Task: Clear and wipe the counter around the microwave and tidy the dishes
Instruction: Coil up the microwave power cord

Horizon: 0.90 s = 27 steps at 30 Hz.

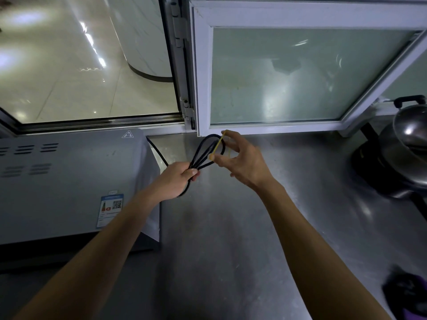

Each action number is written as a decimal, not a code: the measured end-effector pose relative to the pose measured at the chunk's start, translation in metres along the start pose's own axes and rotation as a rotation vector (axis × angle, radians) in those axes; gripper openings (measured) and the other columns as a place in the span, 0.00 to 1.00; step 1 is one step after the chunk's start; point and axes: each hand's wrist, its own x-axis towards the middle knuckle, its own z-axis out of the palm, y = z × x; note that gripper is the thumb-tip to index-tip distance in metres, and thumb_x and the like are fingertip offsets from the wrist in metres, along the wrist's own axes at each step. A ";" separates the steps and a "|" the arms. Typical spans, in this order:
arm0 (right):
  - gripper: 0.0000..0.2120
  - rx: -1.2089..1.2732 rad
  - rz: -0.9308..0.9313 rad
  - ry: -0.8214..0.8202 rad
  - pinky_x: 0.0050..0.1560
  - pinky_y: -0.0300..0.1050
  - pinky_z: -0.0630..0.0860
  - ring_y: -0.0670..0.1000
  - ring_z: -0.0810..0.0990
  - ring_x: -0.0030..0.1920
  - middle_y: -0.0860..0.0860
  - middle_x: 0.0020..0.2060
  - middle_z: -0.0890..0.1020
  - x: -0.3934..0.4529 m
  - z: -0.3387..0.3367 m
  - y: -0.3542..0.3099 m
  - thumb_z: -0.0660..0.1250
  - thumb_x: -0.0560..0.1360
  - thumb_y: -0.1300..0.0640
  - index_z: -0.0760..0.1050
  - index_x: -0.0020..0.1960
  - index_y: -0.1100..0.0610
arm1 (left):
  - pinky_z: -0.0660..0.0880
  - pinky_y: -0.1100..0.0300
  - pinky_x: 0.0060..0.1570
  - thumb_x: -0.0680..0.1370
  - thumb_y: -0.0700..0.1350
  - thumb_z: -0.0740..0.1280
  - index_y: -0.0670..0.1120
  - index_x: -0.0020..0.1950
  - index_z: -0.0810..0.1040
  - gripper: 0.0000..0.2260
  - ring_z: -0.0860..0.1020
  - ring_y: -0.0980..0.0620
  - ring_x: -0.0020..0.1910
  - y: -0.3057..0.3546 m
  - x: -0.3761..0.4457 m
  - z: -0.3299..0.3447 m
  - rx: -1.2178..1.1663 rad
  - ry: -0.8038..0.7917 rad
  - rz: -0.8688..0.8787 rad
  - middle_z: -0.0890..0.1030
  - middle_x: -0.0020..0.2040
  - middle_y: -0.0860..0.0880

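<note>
A grey microwave (64,181) stands on the steel counter (231,227) at the left, seen from above. Its black power cord (205,153) is folded into a bundle of loops. My left hand (175,179) grips the lower end of that bundle, just right of the microwave. My right hand (240,158) stretches a yellow rubber band (218,145) between thumb and fingers, right against the looped top of the cord.
A white-framed window (300,75) stands open over the back of the counter. Steel pots with a lid (406,144) sit at the right edge on a black base. A dark purple cloth (406,294) lies at the lower right.
</note>
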 end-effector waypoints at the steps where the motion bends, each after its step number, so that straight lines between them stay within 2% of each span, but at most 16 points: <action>1: 0.38 -0.037 -0.001 -0.014 0.53 0.60 0.82 0.51 0.83 0.57 0.46 0.68 0.77 0.002 0.001 -0.002 0.73 0.65 0.31 0.65 0.70 0.38 | 0.68 0.63 0.35 0.84 0.45 0.58 0.43 0.45 0.80 0.14 0.75 0.50 0.33 0.000 0.000 0.001 0.007 -0.005 -0.003 0.83 0.44 0.43; 3: 0.38 -0.098 -0.001 -0.033 0.57 0.57 0.80 0.52 0.81 0.60 0.47 0.68 0.77 0.006 0.001 -0.007 0.73 0.65 0.30 0.64 0.71 0.40 | 0.69 0.64 0.34 0.84 0.45 0.58 0.44 0.46 0.80 0.14 0.74 0.55 0.33 0.001 -0.001 0.002 0.016 -0.004 -0.002 0.83 0.43 0.46; 5: 0.38 -0.158 -0.008 -0.042 0.61 0.48 0.75 0.52 0.79 0.62 0.48 0.67 0.77 0.008 0.001 -0.009 0.73 0.67 0.32 0.65 0.72 0.43 | 0.71 0.58 0.39 0.84 0.46 0.59 0.46 0.45 0.79 0.12 0.77 0.52 0.36 0.001 -0.002 0.002 0.023 -0.004 0.006 0.82 0.43 0.48; 6: 0.37 -0.180 -0.009 -0.044 0.60 0.44 0.72 0.51 0.78 0.63 0.47 0.67 0.78 0.008 0.001 -0.010 0.73 0.68 0.33 0.66 0.72 0.44 | 0.72 0.56 0.40 0.84 0.46 0.59 0.46 0.46 0.79 0.12 0.78 0.51 0.38 0.000 -0.003 0.003 0.029 -0.010 0.012 0.82 0.42 0.49; 8: 0.33 -0.206 -0.004 -0.043 0.57 0.43 0.72 0.50 0.77 0.62 0.46 0.64 0.79 0.008 0.002 -0.010 0.73 0.69 0.34 0.69 0.69 0.45 | 0.72 0.57 0.41 0.84 0.45 0.59 0.45 0.47 0.79 0.11 0.77 0.51 0.39 -0.001 -0.004 0.003 0.043 -0.021 0.029 0.81 0.42 0.50; 11: 0.26 -0.194 0.007 -0.043 0.54 0.45 0.78 0.48 0.80 0.55 0.43 0.55 0.82 0.007 0.006 -0.010 0.73 0.69 0.34 0.73 0.61 0.44 | 0.68 0.61 0.37 0.84 0.44 0.59 0.47 0.45 0.77 0.10 0.74 0.55 0.36 -0.001 -0.005 0.005 0.063 -0.013 0.064 0.78 0.39 0.53; 14: 0.20 -0.074 0.051 -0.029 0.41 0.45 0.82 0.47 0.85 0.39 0.45 0.46 0.83 0.002 0.014 -0.007 0.74 0.69 0.39 0.75 0.56 0.47 | 0.66 0.61 0.35 0.84 0.43 0.60 0.49 0.42 0.75 0.11 0.72 0.58 0.34 0.001 -0.005 0.006 0.077 0.008 0.086 0.76 0.37 0.55; 16: 0.18 0.019 0.095 0.000 0.36 0.49 0.83 0.48 0.85 0.34 0.48 0.42 0.84 -0.002 0.021 -0.004 0.75 0.71 0.43 0.76 0.54 0.51 | 0.66 0.60 0.35 0.84 0.43 0.60 0.49 0.42 0.74 0.11 0.73 0.56 0.33 0.002 -0.005 0.006 0.096 0.010 0.083 0.75 0.36 0.54; 20: 0.15 0.287 0.199 0.033 0.36 0.61 0.83 0.56 0.85 0.34 0.57 0.44 0.84 -0.005 0.029 0.002 0.74 0.74 0.52 0.74 0.55 0.57 | 0.67 0.57 0.34 0.84 0.45 0.59 0.47 0.43 0.76 0.11 0.73 0.53 0.32 0.003 -0.005 0.003 0.090 0.018 0.078 0.77 0.36 0.52; 22: 0.16 0.382 0.203 0.044 0.37 0.60 0.84 0.58 0.85 0.35 0.60 0.46 0.83 -0.006 0.031 0.003 0.73 0.75 0.55 0.72 0.58 0.57 | 0.67 0.57 0.34 0.83 0.45 0.59 0.45 0.44 0.77 0.12 0.73 0.52 0.32 0.005 -0.005 0.002 0.052 0.033 0.077 0.77 0.36 0.51; 27: 0.19 0.517 0.240 0.019 0.38 0.52 0.83 0.55 0.82 0.37 0.63 0.51 0.80 -0.004 0.038 0.002 0.70 0.77 0.58 0.65 0.63 0.56 | 0.66 0.59 0.34 0.83 0.45 0.59 0.44 0.44 0.78 0.12 0.73 0.54 0.33 0.004 -0.004 0.001 0.000 0.043 0.073 0.78 0.37 0.51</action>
